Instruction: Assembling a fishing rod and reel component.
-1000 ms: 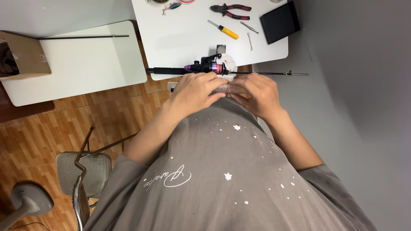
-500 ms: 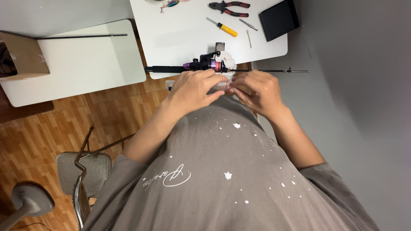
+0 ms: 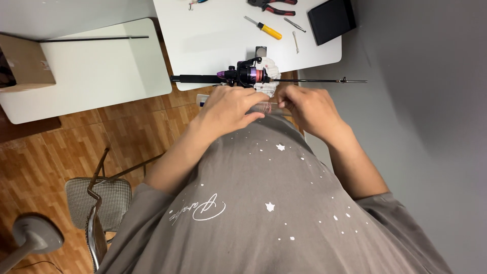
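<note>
My left hand [image 3: 231, 107] and my right hand [image 3: 309, 109] meet close to my chest, both closed on a small clear plastic tube [image 3: 267, 107] held between them. Just beyond my fingers a fishing rod [image 3: 304, 80] with a black handle lies along the near edge of the white table [image 3: 223, 35]. Its black and purple reel [image 3: 247, 74] sits beside a white crumpled cloth [image 3: 269, 76]. What the tube contains is too small to tell.
Farther back on the table lie a yellow-handled screwdriver [image 3: 264, 28], red-handled pliers [image 3: 271, 6], a small metal tool [image 3: 294, 25] and a black box [image 3: 331, 19]. A second white table [image 3: 86, 71] at left carries a thin black rod and a cardboard box [image 3: 23, 63]. A chair [image 3: 99, 203] stands on the wooden floor.
My hands have shifted slightly and the tube now shows more plainly between them. The rod and the tools have not moved on the table.
</note>
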